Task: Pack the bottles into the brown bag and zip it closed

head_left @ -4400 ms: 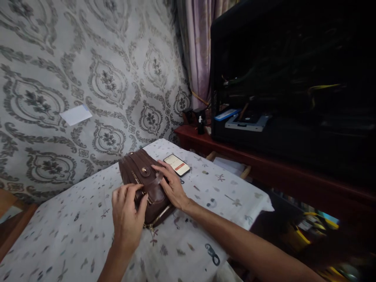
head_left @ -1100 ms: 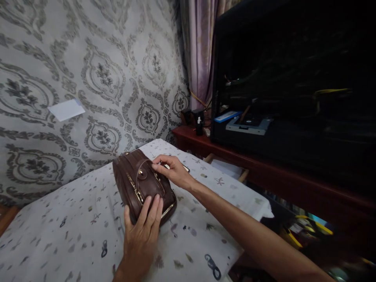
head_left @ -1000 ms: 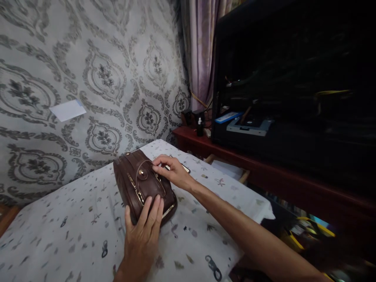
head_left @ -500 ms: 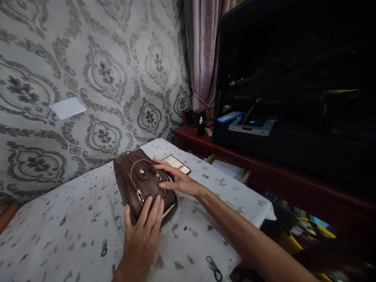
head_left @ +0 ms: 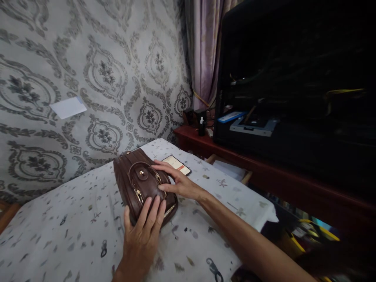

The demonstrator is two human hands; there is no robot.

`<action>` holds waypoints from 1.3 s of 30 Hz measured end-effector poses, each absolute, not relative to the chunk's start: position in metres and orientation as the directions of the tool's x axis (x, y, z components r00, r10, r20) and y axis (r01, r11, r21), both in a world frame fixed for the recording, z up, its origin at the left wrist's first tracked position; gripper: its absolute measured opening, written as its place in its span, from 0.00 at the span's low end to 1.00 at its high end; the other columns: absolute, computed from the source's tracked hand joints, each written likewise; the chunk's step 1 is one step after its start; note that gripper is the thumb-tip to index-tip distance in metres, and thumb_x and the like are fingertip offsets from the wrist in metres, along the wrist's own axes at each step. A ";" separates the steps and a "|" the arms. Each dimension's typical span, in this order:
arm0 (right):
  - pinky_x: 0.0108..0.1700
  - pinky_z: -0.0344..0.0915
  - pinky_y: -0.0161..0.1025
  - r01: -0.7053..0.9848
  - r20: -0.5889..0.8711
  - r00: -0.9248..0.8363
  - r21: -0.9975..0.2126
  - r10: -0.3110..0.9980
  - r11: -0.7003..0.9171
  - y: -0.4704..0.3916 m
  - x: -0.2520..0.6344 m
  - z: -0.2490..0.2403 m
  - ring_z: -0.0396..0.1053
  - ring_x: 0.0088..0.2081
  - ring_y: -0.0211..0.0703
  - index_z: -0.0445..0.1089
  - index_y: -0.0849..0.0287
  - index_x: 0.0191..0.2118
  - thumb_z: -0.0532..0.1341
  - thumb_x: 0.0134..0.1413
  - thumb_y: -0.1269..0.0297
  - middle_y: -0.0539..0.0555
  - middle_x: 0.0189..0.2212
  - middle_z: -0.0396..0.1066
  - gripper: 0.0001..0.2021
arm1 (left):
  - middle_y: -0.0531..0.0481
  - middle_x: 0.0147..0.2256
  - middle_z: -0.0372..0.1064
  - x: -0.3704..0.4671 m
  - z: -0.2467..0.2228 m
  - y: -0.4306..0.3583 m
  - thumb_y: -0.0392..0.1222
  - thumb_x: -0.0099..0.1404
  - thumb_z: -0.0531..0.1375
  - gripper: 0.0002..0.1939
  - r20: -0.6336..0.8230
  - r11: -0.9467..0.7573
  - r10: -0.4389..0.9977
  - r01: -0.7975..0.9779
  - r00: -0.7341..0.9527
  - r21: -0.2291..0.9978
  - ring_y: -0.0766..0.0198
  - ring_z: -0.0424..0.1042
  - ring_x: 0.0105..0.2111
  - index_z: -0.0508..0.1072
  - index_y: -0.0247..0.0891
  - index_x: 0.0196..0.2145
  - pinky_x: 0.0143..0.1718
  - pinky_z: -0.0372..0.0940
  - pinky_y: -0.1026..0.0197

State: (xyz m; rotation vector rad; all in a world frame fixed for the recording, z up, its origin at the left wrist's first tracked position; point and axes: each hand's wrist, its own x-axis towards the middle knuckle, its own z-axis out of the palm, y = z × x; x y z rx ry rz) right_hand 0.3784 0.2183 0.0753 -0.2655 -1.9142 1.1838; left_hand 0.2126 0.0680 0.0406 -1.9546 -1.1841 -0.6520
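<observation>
A dark brown leather bag (head_left: 129, 184) with gold-coloured zips and a round stud lies on the patterned white cloth (head_left: 85, 219). My left hand (head_left: 142, 231) rests on its near end, the fingers spread across the leather. From the right, my right hand (head_left: 179, 182) touches the top and right side, fingers apart, close to one of the zips. A thin curved handle (head_left: 132, 172) arches over the stud. Just beyond my right hand lies a phone (head_left: 179, 164) with a lit screen, partly covered by the fingers.
Patterned wallpaper with a white card (head_left: 68, 107) on it rises behind the cloth. To the right stands a red-brown desk (head_left: 194, 139) bearing a small dark bottle (head_left: 201, 127) and a large black screen (head_left: 293, 78). Below it sits an open drawer (head_left: 232, 170).
The bag's handle has dropped a little lower over the stud. Both hands stay almost where they were on the bag; the view has shifted slightly.
</observation>
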 end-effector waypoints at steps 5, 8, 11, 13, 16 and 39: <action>0.69 0.49 0.52 -0.305 0.514 -0.578 -0.857 0.634 0.416 0.217 0.378 0.078 0.54 0.69 0.54 0.73 0.48 0.57 0.72 0.50 0.50 0.56 0.67 0.59 0.28 | 0.44 0.55 0.74 0.212 0.041 0.067 0.36 0.75 0.48 0.20 0.728 -0.297 0.521 0.894 0.446 -0.336 0.65 0.42 0.72 0.71 0.37 0.59 0.71 0.29 0.38; 0.63 0.59 0.49 -0.385 0.474 -0.441 -0.867 0.762 0.316 0.218 0.376 0.077 0.65 0.61 0.52 0.78 0.51 0.47 0.70 0.53 0.49 0.56 0.58 0.70 0.18 | 0.44 0.57 0.72 0.211 0.039 0.067 0.37 0.75 0.48 0.20 0.723 -0.292 0.530 0.896 0.444 -0.336 0.65 0.42 0.72 0.69 0.37 0.60 0.71 0.29 0.38; 0.50 0.67 0.42 -0.419 0.427 -0.245 -0.856 0.870 0.303 0.220 0.373 0.074 0.73 0.43 0.45 0.78 0.55 0.36 0.70 0.52 0.49 0.54 0.40 0.78 0.15 | 0.45 0.57 0.72 0.210 0.039 0.067 0.37 0.75 0.48 0.21 0.723 -0.294 0.531 0.897 0.441 -0.331 0.65 0.42 0.72 0.68 0.37 0.61 0.71 0.28 0.38; 0.37 0.67 0.37 -0.408 0.404 -0.182 -0.861 0.896 0.305 0.221 0.372 0.073 0.69 0.32 0.40 0.76 0.57 0.32 0.70 0.50 0.47 0.52 0.30 0.75 0.17 | 0.45 0.56 0.73 0.211 0.039 0.067 0.36 0.75 0.48 0.21 0.724 -0.298 0.532 0.897 0.439 -0.325 0.65 0.42 0.71 0.67 0.37 0.62 0.71 0.28 0.38; 0.26 0.58 0.34 -0.369 0.399 -0.185 -0.875 0.898 0.313 0.219 0.372 0.074 0.59 0.23 0.35 0.74 0.58 0.33 0.69 0.49 0.44 0.49 0.24 0.69 0.20 | 0.45 0.56 0.73 0.212 0.039 0.067 0.36 0.75 0.48 0.21 0.727 -0.297 0.537 0.902 0.429 -0.313 0.66 0.43 0.71 0.67 0.37 0.62 0.71 0.28 0.39; 0.50 0.64 0.45 -0.128 0.674 -0.340 -0.724 0.655 0.678 0.209 0.367 0.094 0.68 0.45 0.47 0.76 0.55 0.40 0.64 0.60 0.48 0.56 0.41 0.69 0.15 | 0.44 0.55 0.74 0.213 0.038 0.069 0.35 0.74 0.49 0.23 0.749 -0.303 0.514 0.906 0.418 -0.297 0.66 0.44 0.71 0.64 0.37 0.64 0.71 0.29 0.39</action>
